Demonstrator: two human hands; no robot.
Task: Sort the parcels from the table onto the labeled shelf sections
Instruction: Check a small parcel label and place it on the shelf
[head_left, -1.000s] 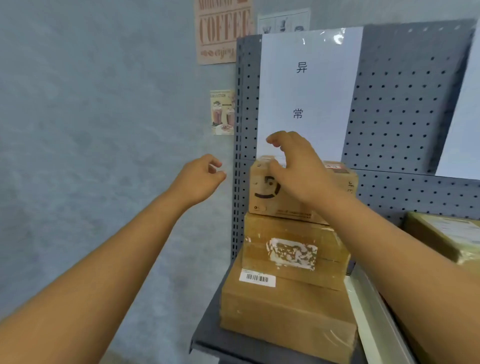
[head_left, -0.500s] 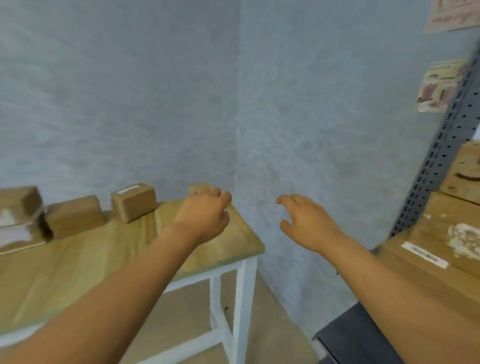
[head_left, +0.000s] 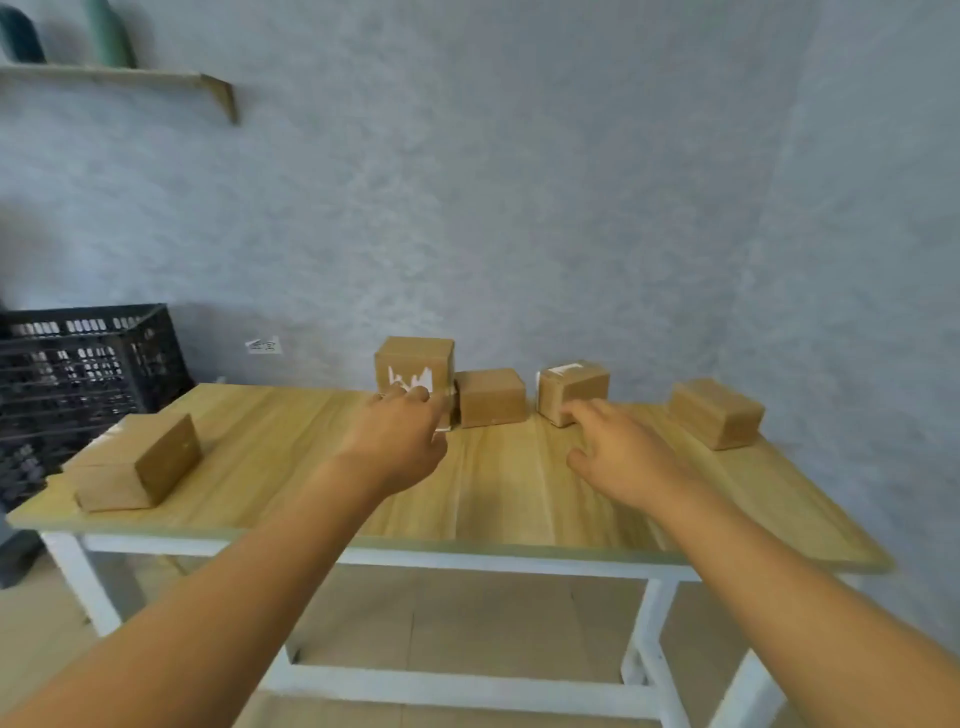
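Several brown cardboard parcels lie on a wooden table (head_left: 498, 499) with white legs. A tall parcel with torn white tape (head_left: 414, 370) stands at the back, a plain parcel (head_left: 491, 397) beside it, then a parcel with a white label (head_left: 571, 387) and another parcel (head_left: 717, 412) far right. A larger flat parcel (head_left: 137, 462) sits at the left end. My left hand (head_left: 400, 439) hovers just in front of the taped parcel, fingers loosely bent, holding nothing. My right hand (head_left: 615, 452) reaches with spread fingers near the labelled parcel, empty.
A black plastic crate (head_left: 78, 374) stands behind the table's left end. A small wall shelf (head_left: 130, 78) with green objects hangs at the upper left. A grey wall runs behind the table; tan floor shows under it.
The view has swung left from the shelf stack to the table. My right hand has left the top shelf parcel, and both empty hands now reach over the table toward the back row.
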